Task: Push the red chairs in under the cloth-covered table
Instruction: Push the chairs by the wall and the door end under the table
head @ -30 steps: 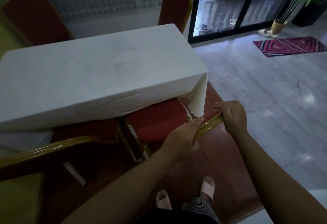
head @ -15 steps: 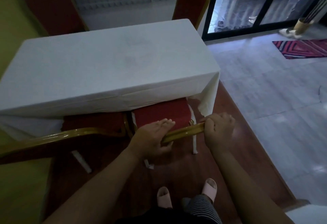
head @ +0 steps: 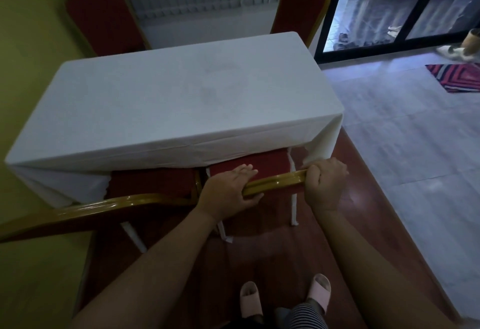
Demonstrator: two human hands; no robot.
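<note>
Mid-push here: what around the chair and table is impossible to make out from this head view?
- Front of the held chair's seat: hidden under the white cloth.
- Table legs: covered by the cloth.
- Left hand's palm: behind the gold top rail.
- Neighbouring chair: cut by the left edge.
- Far chairs' seats: behind the table.

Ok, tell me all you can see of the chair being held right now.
The held chair has a red padded seat, a glossy gold frame and white-wrapped legs. It stands upright at the table's near right corner, its seat front under the white cloth's hem. The left hand and right hand both grip its gold top rail. A second red chair stands close on its left; whether they touch is unclear.
</note>
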